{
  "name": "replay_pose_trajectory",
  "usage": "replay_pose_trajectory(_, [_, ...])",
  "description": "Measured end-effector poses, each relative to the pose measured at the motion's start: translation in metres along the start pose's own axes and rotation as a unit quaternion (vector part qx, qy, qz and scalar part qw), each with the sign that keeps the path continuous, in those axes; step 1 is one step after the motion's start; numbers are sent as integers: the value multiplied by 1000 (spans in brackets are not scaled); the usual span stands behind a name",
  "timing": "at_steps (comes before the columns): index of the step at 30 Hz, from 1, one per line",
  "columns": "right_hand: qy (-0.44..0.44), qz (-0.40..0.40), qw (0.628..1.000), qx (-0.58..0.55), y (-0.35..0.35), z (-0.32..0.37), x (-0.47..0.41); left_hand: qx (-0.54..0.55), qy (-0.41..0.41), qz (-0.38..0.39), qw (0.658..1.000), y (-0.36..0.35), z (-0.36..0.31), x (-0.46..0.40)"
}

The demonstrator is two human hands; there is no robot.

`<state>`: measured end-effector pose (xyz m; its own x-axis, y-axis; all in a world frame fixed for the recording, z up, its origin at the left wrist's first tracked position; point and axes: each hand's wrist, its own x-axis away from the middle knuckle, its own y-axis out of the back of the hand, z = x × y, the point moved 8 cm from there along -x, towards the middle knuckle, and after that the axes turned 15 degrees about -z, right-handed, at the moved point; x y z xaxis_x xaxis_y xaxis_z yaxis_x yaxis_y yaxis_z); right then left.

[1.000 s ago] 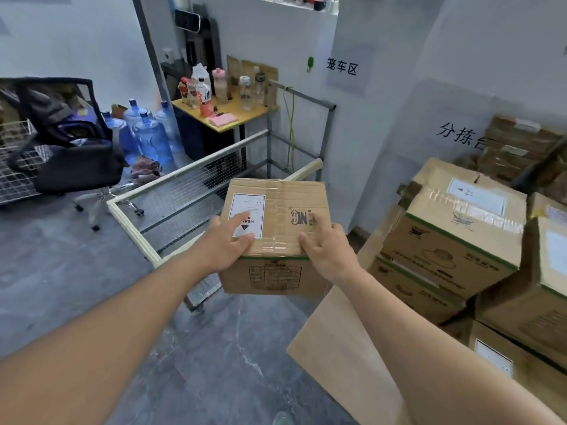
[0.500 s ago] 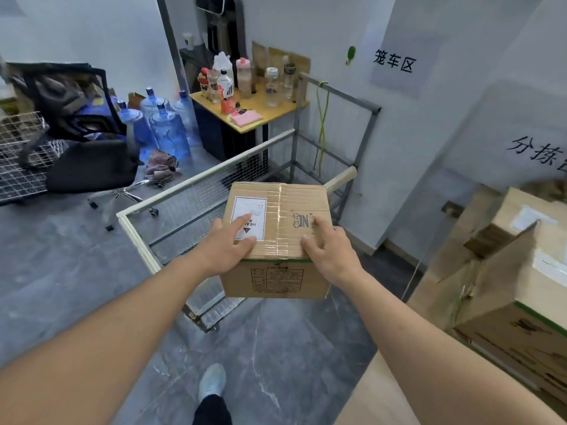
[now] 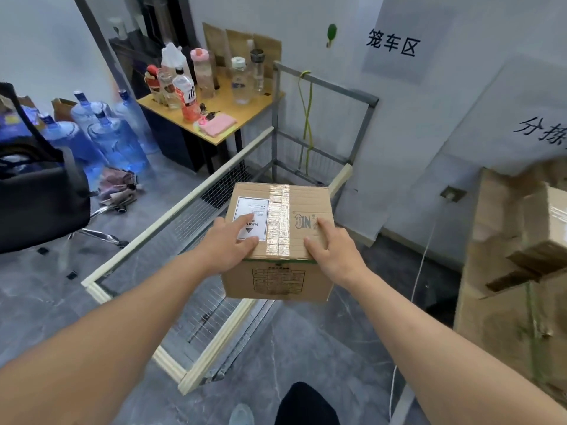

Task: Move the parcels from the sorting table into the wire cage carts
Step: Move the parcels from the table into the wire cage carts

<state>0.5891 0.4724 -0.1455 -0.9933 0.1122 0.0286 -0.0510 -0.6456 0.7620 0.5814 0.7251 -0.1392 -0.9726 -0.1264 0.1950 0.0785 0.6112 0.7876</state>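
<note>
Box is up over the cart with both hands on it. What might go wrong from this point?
1. The cardboard box carries a HEAVY label, and the left hand and right hand grip only its near top corners, so it may slip or tip.
2. It hangs over the wire cage cart near the padded front rail; lowered short, it could catch on that rail.
3. A foot is close to the cart's corner, a possible trip point.

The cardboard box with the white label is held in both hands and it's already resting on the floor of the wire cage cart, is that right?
Not quite. In the head view the cardboard box is held by the left hand and right hand, but it is not resting in the wire cage cart; it is carried in the air above the cart's near corner.
</note>
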Motion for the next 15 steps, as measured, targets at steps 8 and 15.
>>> replay_pose_trajectory(8, [-8, 17, 1000, 0, -18, -6, -117, 5, 13, 21, 1000, -15, -13, -114])
replay_pose_trajectory(15, [3, 53, 998, -16, -30, -31, -249, 16, 63, -5, 998, -43, -43, -223])
